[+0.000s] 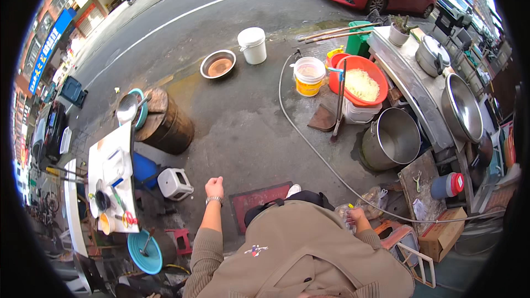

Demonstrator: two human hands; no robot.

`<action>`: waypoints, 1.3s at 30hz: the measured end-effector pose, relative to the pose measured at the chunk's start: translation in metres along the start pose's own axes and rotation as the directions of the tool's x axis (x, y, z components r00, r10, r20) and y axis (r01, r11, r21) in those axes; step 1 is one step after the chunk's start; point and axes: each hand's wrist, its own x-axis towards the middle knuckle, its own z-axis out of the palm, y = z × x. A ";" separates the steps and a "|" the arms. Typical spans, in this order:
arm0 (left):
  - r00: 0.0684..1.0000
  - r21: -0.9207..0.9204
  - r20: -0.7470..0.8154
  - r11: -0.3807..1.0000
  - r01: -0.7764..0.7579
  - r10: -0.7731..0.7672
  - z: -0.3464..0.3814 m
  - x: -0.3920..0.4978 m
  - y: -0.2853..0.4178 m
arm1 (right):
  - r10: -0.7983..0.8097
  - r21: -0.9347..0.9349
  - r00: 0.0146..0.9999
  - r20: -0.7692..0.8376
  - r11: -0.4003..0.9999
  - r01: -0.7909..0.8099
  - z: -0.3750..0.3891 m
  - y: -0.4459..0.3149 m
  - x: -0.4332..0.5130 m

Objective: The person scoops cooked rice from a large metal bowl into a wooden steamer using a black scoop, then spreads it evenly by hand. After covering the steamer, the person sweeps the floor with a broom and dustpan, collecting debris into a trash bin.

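Observation:
My left hand [214, 188], with a metal-banded wristwatch [214, 200] below it, is raised over the dark pavement, its fingers curled and nothing visible in them. Low on the right, my right hand [355, 215] has its fingers closed on a clear plastic bag [344, 212]; what the bag holds is hard to make out. Another plastic bag with brownish contents [372, 203] lies just beyond that hand. A grey hose [327, 163] curves past the bags. Between my hands, a brown apron [290, 244] covers my front, and a red mat [256, 201] lies near my feet.
A white plastic stool [175, 184] and a white-topped table [99, 153] with utensils stand left. Ahead are a metal basin [218, 64] and a lidded white bucket [252, 45]. To the right are a red basin of pale shreds [381, 75], a large metal pot [391, 138] and a cardboard box [442, 234].

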 end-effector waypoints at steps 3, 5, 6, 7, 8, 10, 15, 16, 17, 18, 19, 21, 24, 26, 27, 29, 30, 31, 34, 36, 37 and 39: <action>0.954 -0.098 0.070 0.950 0.297 -0.291 0.093 0.046 0.008 | -0.226 -0.099 0.966 -0.123 0.972 0.214 0.012 -0.109 0.013; 0.934 0.037 0.240 0.964 0.265 -0.266 0.133 0.053 0.020 | -0.402 -0.054 0.911 -0.096 0.916 0.398 0.010 -0.170 -0.020; 0.921 0.149 0.341 0.978 0.147 -0.190 0.165 0.062 0.037 | -0.410 0.066 0.909 -0.074 0.908 0.414 0.011 -0.198 -0.035; 0.894 0.291 0.410 0.955 0.060 -0.181 0.195 0.075 0.058 | -0.513 0.201 0.855 -0.077 0.832 0.517 0.008 -0.216 -0.048; 0.843 0.360 0.479 0.931 0.064 -0.244 0.230 0.090 0.082 | -0.498 0.241 0.864 -0.070 0.832 0.499 0.005 -0.231 -0.054; 0.729 0.378 0.637 0.926 -0.012 -0.251 0.307 0.121 0.125 | -0.525 0.340 0.834 -0.170 0.763 0.550 -0.005 -0.232 -0.058; 0.558 0.390 0.773 0.920 -0.042 -0.302 0.513 0.160 0.212 | 0.308 0.692 0.710 -0.633 0.636 0.341 0.027 -0.134 -0.073; 0.532 0.361 0.797 0.932 -0.042 -0.285 0.552 0.160 0.226 | 0.558 0.795 0.617 -0.555 0.573 0.196 0.051 -0.111 -0.092; 0.533 0.346 0.801 0.937 -0.042 -0.272 0.585 0.157 0.236 | 0.749 0.906 0.535 -0.390 0.415 0.080 0.086 -0.090 -0.119; 0.543 0.354 0.789 0.935 -0.018 -0.289 0.615 0.153 0.244 | 0.820 0.948 0.530 -0.215 0.306 -0.090 0.123 -0.078 -0.146; 0.613 0.368 0.735 0.930 -0.003 -0.289 0.647 0.150 0.251 | 0.853 0.957 0.518 -0.063 0.199 -0.211 0.161 -0.075 -0.169; 0.755 0.353 0.615 0.936 -0.006 -0.227 0.698 0.147 0.260 | 0.893 0.932 0.444 0.073 0.098 -0.349 0.228 -0.090 -0.200; 0.767 0.244 0.634 0.967 -0.069 -0.105 0.740 0.152 0.261 | 0.891 0.979 0.424 0.160 -0.087 -0.187 0.311 -0.151 -0.231; 0.701 0.187 0.712 0.974 -0.130 -0.043 0.746 0.154 0.258 | 0.854 0.972 0.470 0.224 -0.159 -0.175 0.341 -0.196 -0.228; 0.674 0.102 0.723 0.942 -0.320 0.151 0.743 0.155 0.255 | 0.820 0.985 0.548 0.166 -0.110 -0.133 0.351 -0.217 -0.227; 0.700 0.199 0.684 0.870 -0.451 0.206 0.736 0.154 0.252 | 0.802 0.995 0.593 0.072 -0.095 0.007 0.364 -0.250 -0.224; 0.709 0.242 0.686 0.868 -0.433 0.163 0.731 0.154 0.251 | 0.816 0.990 0.576 0.050 -0.119 0.082 0.370 -0.264 -0.223; 0.710 0.256 0.684 0.856 -0.450 0.168 0.726 0.154 0.250 | 0.834 0.980 0.549 0.049 -0.145 0.133 0.376 -0.276 -0.223; 0.503 -0.080 0.809 0.904 -0.421 0.306 0.703 0.152 0.241 | 0.881 0.974 0.462 0.097 -0.181 0.140 0.402 -0.301 -0.221; 0.432 -0.113 0.826 0.858 -0.502 0.362 0.676 0.147 0.230 | 0.895 0.967 0.437 0.089 -0.183 0.177 0.429 -0.307 -0.219; 0.391 -0.138 0.837 0.838 -0.527 0.384 0.662 0.140 0.226 | 0.885 0.950 0.448 0.130 -0.240 0.200 0.445 -0.308 -0.218; 0.311 -0.206 0.848 0.807 -0.554 0.430 0.636 0.124 0.225 | 0.868 0.920 0.475 0.144 -0.294 0.257 0.486 -0.312 -0.209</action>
